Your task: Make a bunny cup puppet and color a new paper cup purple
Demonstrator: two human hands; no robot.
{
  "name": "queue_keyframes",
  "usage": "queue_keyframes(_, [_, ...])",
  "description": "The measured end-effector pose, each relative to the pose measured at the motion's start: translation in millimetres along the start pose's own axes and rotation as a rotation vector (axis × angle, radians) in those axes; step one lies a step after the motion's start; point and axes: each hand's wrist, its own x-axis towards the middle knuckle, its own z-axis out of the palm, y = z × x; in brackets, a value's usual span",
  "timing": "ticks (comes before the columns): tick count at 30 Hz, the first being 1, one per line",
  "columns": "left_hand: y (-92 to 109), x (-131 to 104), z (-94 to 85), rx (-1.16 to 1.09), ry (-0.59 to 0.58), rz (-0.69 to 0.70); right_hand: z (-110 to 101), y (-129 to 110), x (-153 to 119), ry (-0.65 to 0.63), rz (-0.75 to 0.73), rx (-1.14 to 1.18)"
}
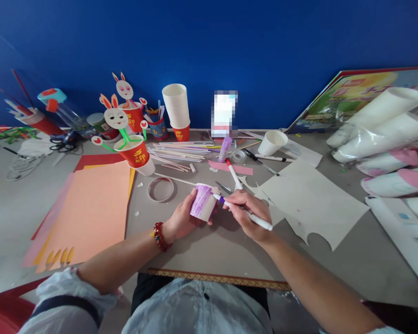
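My left hand (183, 215) is wrapped round a paper cup (202, 202), tilted above the table's front middle. Purple strokes cover much of the cup's side, while its lower right part is white. In my right hand (249, 211) is a white marker (261, 221) with a purple tip end, pointed at the cup's right side. Whether the tip touches the cup is hard to tell. Just behind the cup lies a red-capped white marker (234, 175). To the left of the cup is a roll of tape (160, 189).
Coloured paper sheets (90, 204) lie at left, white cut paper (310, 199) at right. Behind are rabbit-decorated red cups (135, 155), a stack of paper cups (176, 109), paper strips (181, 150), a white cup (272, 142) and a purple bottle (225, 149). Bagged cups (379, 125) stand far right.
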Motion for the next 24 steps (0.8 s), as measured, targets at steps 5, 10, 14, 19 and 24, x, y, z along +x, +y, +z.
queue_keyframes(5, [-1,0,-1.4,-0.062,-0.015,-0.016,2,-1,0,-0.179,-0.075,0.106])
queue_keyframes(10, [0,1,-2.1,-0.054,-0.034,-0.009,-2,8,-3,0.056,0.038,-0.030])
queue_keyframes(14, [1,1,-0.5,-0.062,-0.060,0.000,-1,7,-4,-0.053,-0.033,0.011])
queue_keyframes(19, [1,1,-1.7,-0.074,-0.053,-0.022,-2,9,-2,0.040,0.036,-0.021])
queue_keyframes(24, [1,1,-1.1,-0.077,-0.056,-0.014,3,4,-2,-0.075,-0.039,0.072])
